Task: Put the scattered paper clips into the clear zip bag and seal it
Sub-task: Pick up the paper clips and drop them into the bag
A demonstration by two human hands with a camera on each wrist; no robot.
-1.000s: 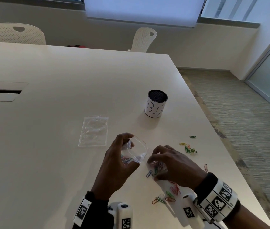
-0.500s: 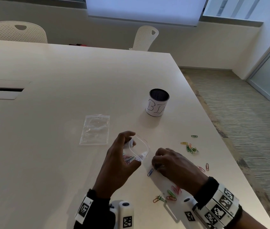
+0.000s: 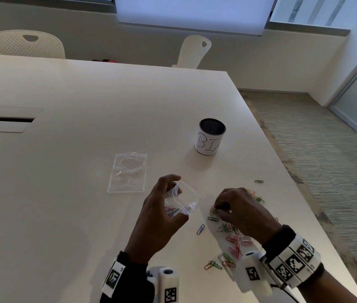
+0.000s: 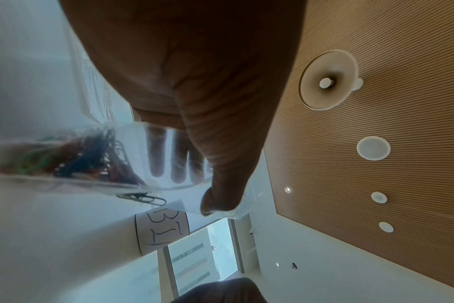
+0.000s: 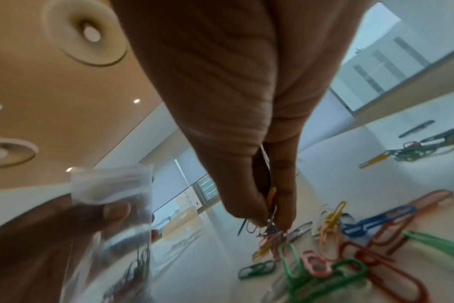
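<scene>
My left hand [image 3: 162,213] holds a small clear zip bag [image 3: 187,199] upright above the table with its mouth gaping open; several coloured paper clips [image 4: 73,155] lie in its bottom. My right hand [image 3: 236,208] is just right of the bag, low over the table, its thumb and fingers pinching a small bunch of clips [image 5: 268,207]. More loose paper clips [image 3: 234,243] lie scattered under and near that hand, with another small cluster [image 3: 257,196] farther back and a single blue clip [image 3: 200,229] nearer the bag.
A second clear zip bag [image 3: 128,172] lies flat to the left of the held one. A white cylindrical cup [image 3: 210,137] with a dark rim stands behind. The table's right edge [image 3: 299,206] runs close to the clips. Two white chairs stand beyond the table.
My right hand shifted right and back, away from the bag's mouth, and now pinches clips from the pile. The left hand keeps the bag open in about the same place.
</scene>
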